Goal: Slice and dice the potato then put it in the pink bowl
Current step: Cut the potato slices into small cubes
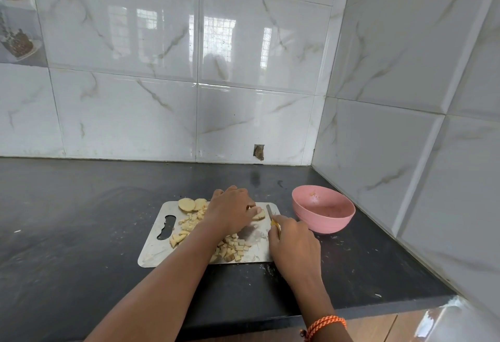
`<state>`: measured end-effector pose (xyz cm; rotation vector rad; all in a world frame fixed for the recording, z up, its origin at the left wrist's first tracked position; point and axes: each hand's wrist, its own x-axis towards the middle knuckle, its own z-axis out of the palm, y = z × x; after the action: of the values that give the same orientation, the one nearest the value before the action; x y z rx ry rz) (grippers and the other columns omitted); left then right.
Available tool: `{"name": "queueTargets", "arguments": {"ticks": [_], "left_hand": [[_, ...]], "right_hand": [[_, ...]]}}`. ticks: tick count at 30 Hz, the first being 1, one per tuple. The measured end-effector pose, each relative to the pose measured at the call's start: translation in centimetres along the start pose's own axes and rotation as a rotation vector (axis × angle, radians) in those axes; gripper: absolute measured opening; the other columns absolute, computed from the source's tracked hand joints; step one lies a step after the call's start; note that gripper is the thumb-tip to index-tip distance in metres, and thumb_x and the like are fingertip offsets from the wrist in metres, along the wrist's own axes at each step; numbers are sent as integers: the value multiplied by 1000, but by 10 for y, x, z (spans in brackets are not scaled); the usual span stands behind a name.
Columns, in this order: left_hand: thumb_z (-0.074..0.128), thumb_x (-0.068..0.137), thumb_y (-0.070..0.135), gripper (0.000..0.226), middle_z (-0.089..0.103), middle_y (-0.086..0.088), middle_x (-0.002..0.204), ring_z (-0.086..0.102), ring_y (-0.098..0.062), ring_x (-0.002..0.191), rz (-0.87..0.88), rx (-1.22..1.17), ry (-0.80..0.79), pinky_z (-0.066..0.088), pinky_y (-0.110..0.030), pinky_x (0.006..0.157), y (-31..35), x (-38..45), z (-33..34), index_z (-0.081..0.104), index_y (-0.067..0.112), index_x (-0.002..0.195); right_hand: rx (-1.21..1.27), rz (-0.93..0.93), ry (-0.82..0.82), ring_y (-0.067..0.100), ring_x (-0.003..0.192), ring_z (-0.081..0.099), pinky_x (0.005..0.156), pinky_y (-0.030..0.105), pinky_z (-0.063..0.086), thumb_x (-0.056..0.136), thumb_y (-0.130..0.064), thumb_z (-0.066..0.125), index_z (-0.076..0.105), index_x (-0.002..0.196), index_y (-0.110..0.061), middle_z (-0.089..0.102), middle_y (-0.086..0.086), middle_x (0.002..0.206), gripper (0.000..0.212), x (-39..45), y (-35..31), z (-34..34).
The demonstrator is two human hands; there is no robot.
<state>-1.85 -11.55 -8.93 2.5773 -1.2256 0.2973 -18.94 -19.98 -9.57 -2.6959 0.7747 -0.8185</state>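
Note:
A steel cutting board (151, 249) lies on the black counter. My left hand (232, 210) holds a potato piece (259, 215) down near the board's far right corner. My right hand (293, 244) grips a yellow-handled knife (270, 213), its blade just right of that piece. Two round potato slices (190, 204) lie at the board's far edge. Diced potato (234, 248) is scattered across the board's middle and near edge. The pink bowl (323, 207) stands right of the board, with only a few scraps inside.
The black counter (81, 220) runs into a corner of white marble-look tiled walls (405, 165) close behind and right of the bowl. The counter's front edge (378, 305) is near my forearms. Open counter stretches to the left of the board.

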Motion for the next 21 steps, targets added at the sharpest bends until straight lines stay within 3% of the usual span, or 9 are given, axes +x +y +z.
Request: {"name": "queueTargets", "arguments": {"ticks": [3,6,9,12,16,21], "left_hand": [[52,105,33,30,70,14,106,58,-14,105,-10,-1,79,41,-46,103,-5,2,0,81,31,99],[59,98,27,24,73,17,96,61,-9,94,-22,-33,106,45,-45,100,-7,5,1,80,27,86],[62,99,45,22,72,19,104,62,-8,101,0,-77,86,46,-44,99,-9,5,0,81,34,98],[67,89,70,39,66,21,112,57,-6,101,32,-158,-19,47,-40,91,-15,0,-8,79,41,112],[68,92,64,39,64,19,111,62,-9,101,39,-99,-13,49,-35,83,-13,-6,-7,79,38,119],[66,94,62,38,68,17,108,63,-13,103,-21,-66,73,50,-43,94,-4,-6,-1,81,34,115]], "right_hand": [[-3,17,7,20,77,59,67,38,48,104,-33,41,64,102,-27,67,-2,89,24,1,1,1],[13,-4,17,18,76,60,67,37,50,103,-33,43,65,105,-27,67,-3,88,23,1,1,2],[17,-28,18,19,75,58,65,37,46,103,-33,44,65,104,-25,67,-2,88,23,0,1,2],[8,-41,18,20,76,58,66,37,47,103,-34,43,64,103,-26,67,-2,87,23,0,2,0],[15,-94,6,16,74,51,64,32,38,105,-35,44,65,114,-29,69,-2,93,24,-3,1,-3],[11,-122,4,16,77,56,66,31,43,106,-36,44,64,124,-30,71,-2,97,27,-3,1,-4]]}}
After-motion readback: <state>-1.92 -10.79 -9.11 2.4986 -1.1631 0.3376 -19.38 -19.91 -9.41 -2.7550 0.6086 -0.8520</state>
